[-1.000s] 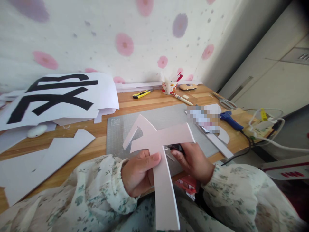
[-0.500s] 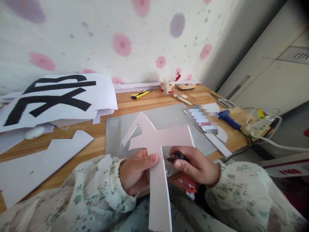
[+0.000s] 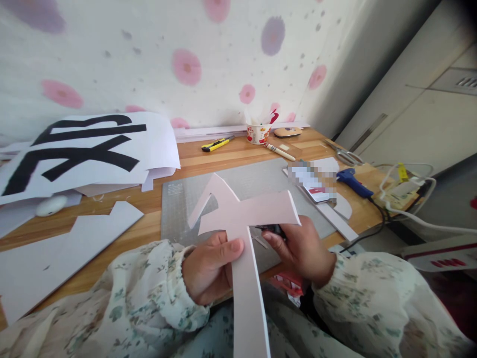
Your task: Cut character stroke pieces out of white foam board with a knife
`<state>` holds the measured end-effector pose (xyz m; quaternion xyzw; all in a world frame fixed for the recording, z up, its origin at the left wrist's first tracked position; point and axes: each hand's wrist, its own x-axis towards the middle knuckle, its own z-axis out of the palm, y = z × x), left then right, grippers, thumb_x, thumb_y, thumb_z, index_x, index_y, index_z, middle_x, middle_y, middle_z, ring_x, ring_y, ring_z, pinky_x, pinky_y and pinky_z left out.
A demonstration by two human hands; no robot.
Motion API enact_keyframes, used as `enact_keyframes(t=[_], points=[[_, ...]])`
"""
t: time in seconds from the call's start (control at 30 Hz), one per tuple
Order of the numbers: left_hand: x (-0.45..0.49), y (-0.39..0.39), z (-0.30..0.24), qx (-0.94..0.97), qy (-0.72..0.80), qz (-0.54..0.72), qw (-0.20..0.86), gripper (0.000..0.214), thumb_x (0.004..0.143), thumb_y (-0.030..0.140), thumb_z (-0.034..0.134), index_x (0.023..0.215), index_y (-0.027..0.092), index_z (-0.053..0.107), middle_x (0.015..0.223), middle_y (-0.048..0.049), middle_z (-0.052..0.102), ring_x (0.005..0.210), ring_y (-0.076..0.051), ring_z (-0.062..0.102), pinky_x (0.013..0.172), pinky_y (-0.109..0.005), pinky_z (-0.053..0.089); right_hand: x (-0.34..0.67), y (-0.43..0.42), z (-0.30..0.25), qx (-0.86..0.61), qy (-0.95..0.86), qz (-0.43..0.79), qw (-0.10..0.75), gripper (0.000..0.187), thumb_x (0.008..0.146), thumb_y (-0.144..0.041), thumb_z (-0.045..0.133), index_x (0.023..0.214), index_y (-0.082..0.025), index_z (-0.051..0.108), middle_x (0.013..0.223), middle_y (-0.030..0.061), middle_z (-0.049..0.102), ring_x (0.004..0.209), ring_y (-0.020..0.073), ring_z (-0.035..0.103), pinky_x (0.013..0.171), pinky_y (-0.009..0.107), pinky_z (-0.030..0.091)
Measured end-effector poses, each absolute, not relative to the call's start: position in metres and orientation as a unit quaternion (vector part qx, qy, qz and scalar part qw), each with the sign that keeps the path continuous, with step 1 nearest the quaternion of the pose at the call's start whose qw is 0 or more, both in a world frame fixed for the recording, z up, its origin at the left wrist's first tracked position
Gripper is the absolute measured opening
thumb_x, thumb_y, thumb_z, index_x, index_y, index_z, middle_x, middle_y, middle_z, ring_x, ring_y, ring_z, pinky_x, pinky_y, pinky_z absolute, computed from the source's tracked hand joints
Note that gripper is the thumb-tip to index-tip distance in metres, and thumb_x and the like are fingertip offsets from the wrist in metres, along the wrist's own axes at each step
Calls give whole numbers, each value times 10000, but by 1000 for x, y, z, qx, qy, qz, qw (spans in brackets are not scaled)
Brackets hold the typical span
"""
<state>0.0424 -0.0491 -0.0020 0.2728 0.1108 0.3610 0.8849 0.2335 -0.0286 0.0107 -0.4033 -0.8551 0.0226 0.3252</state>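
- Right hand now holds its knife higher than half a second ago, just under the cutout crossbar.
- Its fingers are wrapped round the knife.
- Left hand pinches the cutout's stem, thumb on top, over the mat.
- Sheets on the bench bear bold black strokes that cannot be read.

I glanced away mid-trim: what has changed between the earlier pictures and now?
The right hand with the black cutter dipped beside the stem of the pink cutout half a second ago, then rose back under its crossbar. Nothing was taken hold of or let go. The left hand keeps its grip on the cutout, thumb on its face; the things on the desk lie as before.
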Motion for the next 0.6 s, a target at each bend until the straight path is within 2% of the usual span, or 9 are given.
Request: enact_keyframes(t=[0.17,0.33,0.47,0.6], points=[[43,-49,-2,268,115,364,885,290,827,381,689,715,114,675,577,-29,644,460,-95,559,398,-166,366,232,-30,11,-404,-853,-3,331,384,1001,-429,351,905,-174,621,718,54,683,604,188,622,556,271,401],[42,-49,-1,292,128,351,880,343,800,418,712,668,106,664,562,-32,633,454,-89,547,389,-164,342,235,-32,14,-392,-866,58,305,376,993,-421,371,994,-157,639,756,69,692,645,217,634,581,299,427],[42,-49,0,287,110,345,887,306,807,403,708,685,126,661,560,-22,630,462,-98,561,406,-172,362,239,-32,16,-367,-871,122,303,354,993,-420,381,1107,-185,620,778,51,690,679,217,639,626,307,451],[43,-49,2,286,99,338,891,284,802,397,715,704,133,676,551,-18,634,455,-99,564,397,-173,345,243,-31,18,-334,-879,145,307,354,998,-434,365,1044,-187,616,730,41,667,632,197,616,630,302,453]])
